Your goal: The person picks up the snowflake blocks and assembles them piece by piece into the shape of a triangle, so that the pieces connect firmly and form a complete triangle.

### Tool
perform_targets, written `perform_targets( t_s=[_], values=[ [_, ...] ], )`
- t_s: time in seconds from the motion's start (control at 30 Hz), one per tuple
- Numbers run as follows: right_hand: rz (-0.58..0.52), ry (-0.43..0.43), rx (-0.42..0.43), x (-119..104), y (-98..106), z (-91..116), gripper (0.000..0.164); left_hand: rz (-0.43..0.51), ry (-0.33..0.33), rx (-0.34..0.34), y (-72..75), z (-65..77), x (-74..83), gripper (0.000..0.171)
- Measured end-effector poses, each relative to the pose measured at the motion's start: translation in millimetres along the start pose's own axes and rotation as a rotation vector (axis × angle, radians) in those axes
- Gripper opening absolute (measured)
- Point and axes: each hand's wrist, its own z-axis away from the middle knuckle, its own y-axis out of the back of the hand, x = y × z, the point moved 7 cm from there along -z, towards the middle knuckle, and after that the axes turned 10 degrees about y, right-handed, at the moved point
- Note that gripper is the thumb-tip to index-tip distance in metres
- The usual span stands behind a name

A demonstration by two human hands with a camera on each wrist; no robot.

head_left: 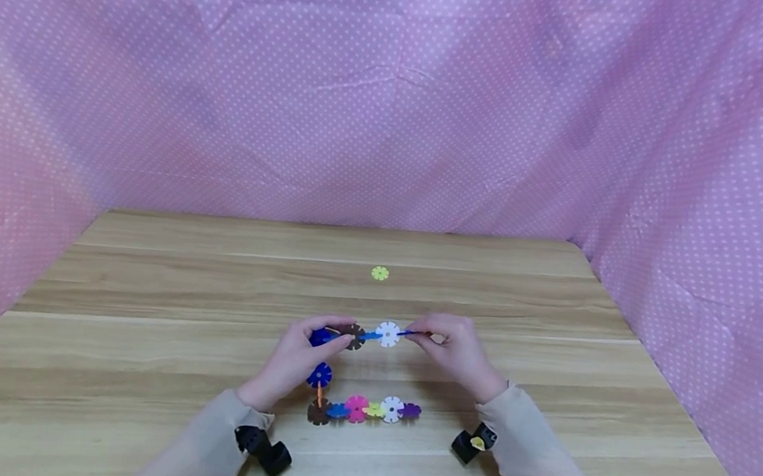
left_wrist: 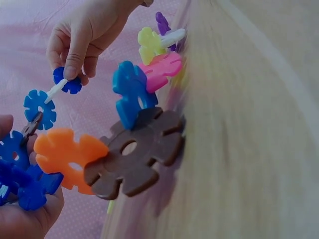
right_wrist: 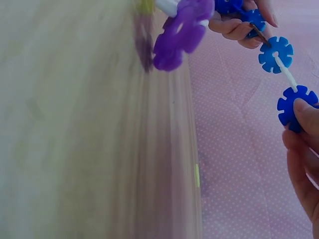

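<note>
Slotted plastic snowflake discs are joined into a U-shaped chain. My left hand (head_left: 290, 361) grips its far left corner, around dark blue discs (left_wrist: 35, 186) and near a brown disc (head_left: 356, 337). Between finger and thumb, my right hand (head_left: 457, 349) pinches a dark blue disc (right_wrist: 289, 107) at the far row's right end. A white disc (head_left: 388, 334) and a light blue disc (right_wrist: 276, 54) come before it. Down the left side an orange disc (left_wrist: 67, 157) meets a brown disc (left_wrist: 137, 152). The near row continues through blue, pink (head_left: 356, 408), yellow and white to a purple disc (right_wrist: 184, 32).
A loose yellow-green disc (head_left: 380, 273) lies farther back on the wood-grain table (head_left: 161, 370). Pink dotted cloth (head_left: 368, 111) hangs behind and along both sides. Black wrist cameras are strapped at both sleeves, low over the tabletop.
</note>
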Motion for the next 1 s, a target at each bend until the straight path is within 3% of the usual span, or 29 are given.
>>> perform_targets(
  t_s=[0.3, 0.6, 0.87, 1.0],
  values=[
    [0.075, 0.109, 0.012, -8, -5, -1, 0.015, 0.025, -0.005, -0.022, 0.5, -2.0, -3.2, 0.034],
    [0.126, 0.137, -0.018, -14, -13, -4, 0.016, 0.007, 0.007, 0.004, 0.7, -2.6, -7.9, 0.036],
    [0.071, 0.16, -0.01, -13, -14, 0, 0.017, 0.027, 0.018, 0.022, -4.2, -1.2, -6.9, 0.035],
    [0.054, 0.121, -0.01, -9, -13, 2, 0.015, -0.005, 0.01, 0.037, -5.8, -1.9, -5.9, 0.033]
  ],
)
